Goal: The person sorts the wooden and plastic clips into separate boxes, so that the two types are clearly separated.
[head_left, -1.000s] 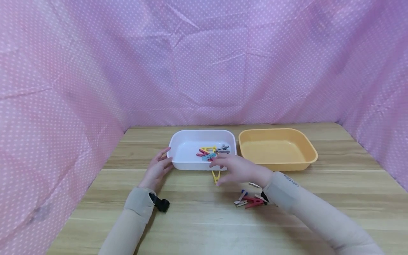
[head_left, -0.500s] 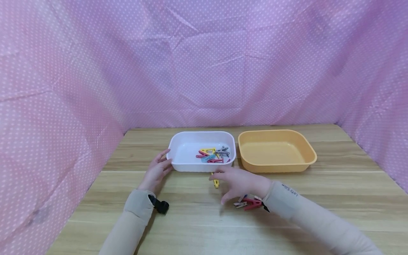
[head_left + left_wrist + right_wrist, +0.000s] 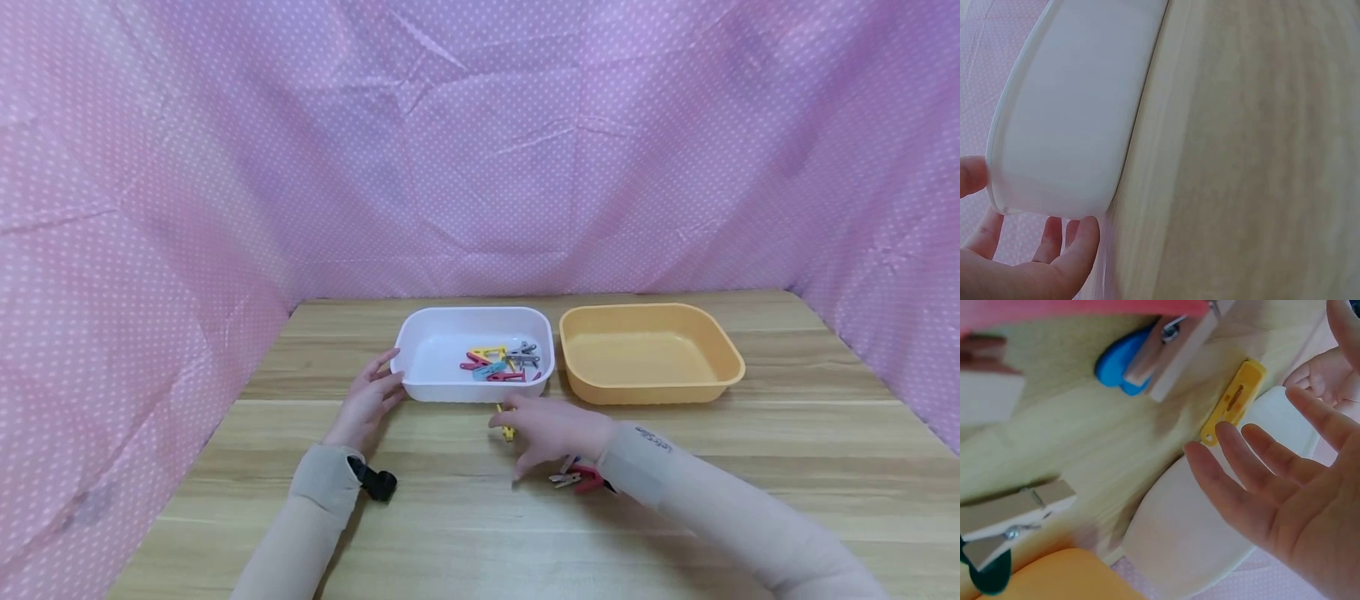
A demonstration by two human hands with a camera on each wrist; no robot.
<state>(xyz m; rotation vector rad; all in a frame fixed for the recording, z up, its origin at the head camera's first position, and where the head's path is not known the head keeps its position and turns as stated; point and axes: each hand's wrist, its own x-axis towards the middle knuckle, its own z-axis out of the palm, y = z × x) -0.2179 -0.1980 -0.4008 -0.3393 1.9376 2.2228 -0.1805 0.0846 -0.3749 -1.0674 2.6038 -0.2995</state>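
Note:
My left hand (image 3: pixel 365 406) rests its fingertips against the left end of a white plastic tray (image 3: pixel 472 392); the left wrist view has those fingers (image 3: pixel 1079 250) touching its rim and wall. Inside lie several clips: yellow (image 3: pixel 489 351), grey (image 3: pixel 527 358), light blue (image 3: pixel 489 372) and red (image 3: pixel 507 377). In front of the tray, my right hand (image 3: pixel 558 431) hovers with spread fingers, nothing held. Beneath its fingertips a yellow plastic clothespin (image 3: pixel 1235 400) lies on the table beside the tray wall, partly hidden in the head view.
An orange-yellow tray (image 3: pixel 652 396) stands right of the white one. Under my right wrist lie a red clip (image 3: pixel 588 478) and wooden clothespins (image 3: pixel 565 481), one bearing a blue piece (image 3: pixel 1116 365), another a dark green piece (image 3: pixel 992 573). A pink dotted cloth (image 3: pixel 480 167) hangs behind.
My right hand has come back from over the white tray's front rim towards me, uncovering a red clip inside and covering part of the yellow clothespin. The left hand stays put.

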